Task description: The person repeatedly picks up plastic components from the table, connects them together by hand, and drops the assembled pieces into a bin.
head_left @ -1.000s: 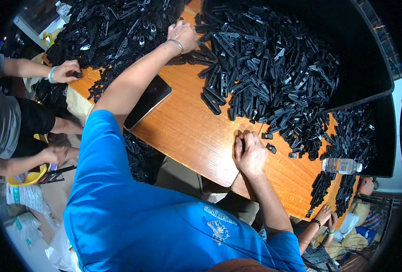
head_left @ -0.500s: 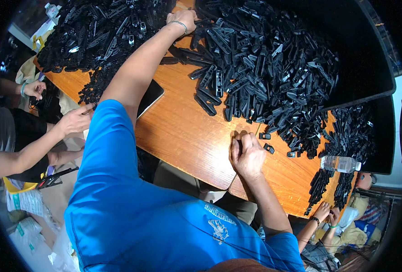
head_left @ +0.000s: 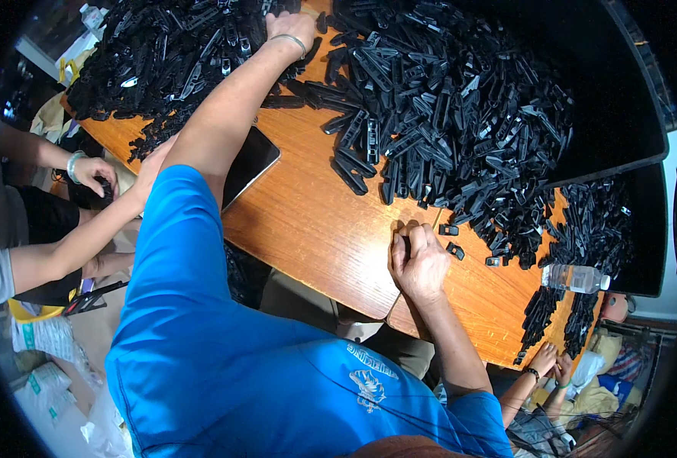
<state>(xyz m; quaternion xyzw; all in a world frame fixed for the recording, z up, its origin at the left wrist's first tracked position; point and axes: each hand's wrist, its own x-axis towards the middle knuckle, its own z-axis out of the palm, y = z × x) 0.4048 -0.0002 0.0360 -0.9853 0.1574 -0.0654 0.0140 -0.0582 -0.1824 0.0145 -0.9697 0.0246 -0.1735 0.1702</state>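
Note:
My left hand (head_left: 292, 32) reaches far across the table to the right edge of the far-left heap of black plastic parts (head_left: 178, 61). Its fingertips touch the heap and are partly hidden, so their grip does not show. Nearer to me, my right hand (head_left: 421, 263) rests on the wooden table (head_left: 315, 229) with fingers curled. A dark gap shows between its thumb and forefinger; whatever is inside cannot be made out. Two small black clips (head_left: 451, 240) lie just right of it. Beyond spreads a large heap of long black plastic clips (head_left: 422, 107).
A dark tablet (head_left: 250, 168) lies under my left forearm. At the right stand a clear plastic bottle (head_left: 575, 278) and a large black bin (head_left: 598, 91). One co-worker's hands (head_left: 94, 175) are at the left, another's (head_left: 544, 357) at the lower right.
My left hand has shifted left, from the gap between the heaps to the left heap's edge. The left co-worker's hands have moved right. My right hand stays in place.

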